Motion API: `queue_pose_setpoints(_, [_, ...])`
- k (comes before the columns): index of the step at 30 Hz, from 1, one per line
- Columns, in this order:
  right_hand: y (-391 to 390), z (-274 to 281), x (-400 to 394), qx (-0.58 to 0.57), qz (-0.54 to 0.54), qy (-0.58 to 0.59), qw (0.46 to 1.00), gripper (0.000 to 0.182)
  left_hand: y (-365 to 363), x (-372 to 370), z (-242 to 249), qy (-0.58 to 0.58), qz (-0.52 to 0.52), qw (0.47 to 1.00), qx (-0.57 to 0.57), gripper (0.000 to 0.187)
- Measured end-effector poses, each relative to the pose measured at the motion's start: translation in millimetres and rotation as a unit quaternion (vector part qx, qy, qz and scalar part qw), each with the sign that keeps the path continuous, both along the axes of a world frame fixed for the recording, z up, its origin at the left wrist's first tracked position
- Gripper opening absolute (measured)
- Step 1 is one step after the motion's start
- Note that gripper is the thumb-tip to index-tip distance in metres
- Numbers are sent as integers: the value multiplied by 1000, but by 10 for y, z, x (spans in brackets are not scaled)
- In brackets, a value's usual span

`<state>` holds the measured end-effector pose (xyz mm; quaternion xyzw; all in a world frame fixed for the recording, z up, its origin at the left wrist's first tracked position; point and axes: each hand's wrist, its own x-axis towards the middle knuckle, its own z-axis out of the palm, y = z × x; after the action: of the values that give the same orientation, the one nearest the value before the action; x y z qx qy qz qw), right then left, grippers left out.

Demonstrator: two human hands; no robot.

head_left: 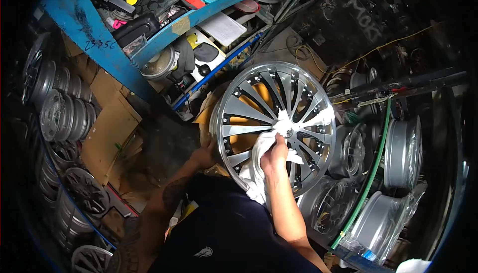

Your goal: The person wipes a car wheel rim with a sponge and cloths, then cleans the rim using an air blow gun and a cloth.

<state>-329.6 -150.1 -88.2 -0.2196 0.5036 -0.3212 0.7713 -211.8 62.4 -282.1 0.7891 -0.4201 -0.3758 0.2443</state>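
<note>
Right hand (273, 154) grips the white rag (259, 161) against the alloy wheel (274, 123) hub while left hand (205, 154) clasps its rim, steadying it upright.

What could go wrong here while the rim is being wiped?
The rim stands on edge, steadied only by the left hand at its outer edge; it might roll or tip toward the wrapped rims alongside. The white cloth under the right hand hangs loose and could snag between the spokes.
</note>
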Motion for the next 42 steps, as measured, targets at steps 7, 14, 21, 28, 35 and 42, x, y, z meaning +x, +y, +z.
queue_pose_setpoints(7, [-384,586,-51,-510,523,502,463,37,53,68,-195,32,-34,999,0,111])
queue_pose_setpoints(14, [31,208,89,-722,467,265,437,31,27,170,-264,45,-52,998,-8,103])
queue_pose_setpoints(21, [334,77,278,-756,492,259,344,38,66,169,-339,78,-2,990,-114,103])
queue_pose_setpoints(28, [395,44,198,-767,484,259,331,41,89,279,-224,146,21,988,-40,69])
queue_pose_setpoints(35, [417,69,234,-793,450,259,319,37,-28,323,286,129,47,990,-38,65])
queue_pose_setpoints(42, [402,18,236,-793,441,279,315,40,19,276,256,145,62,987,-33,67])
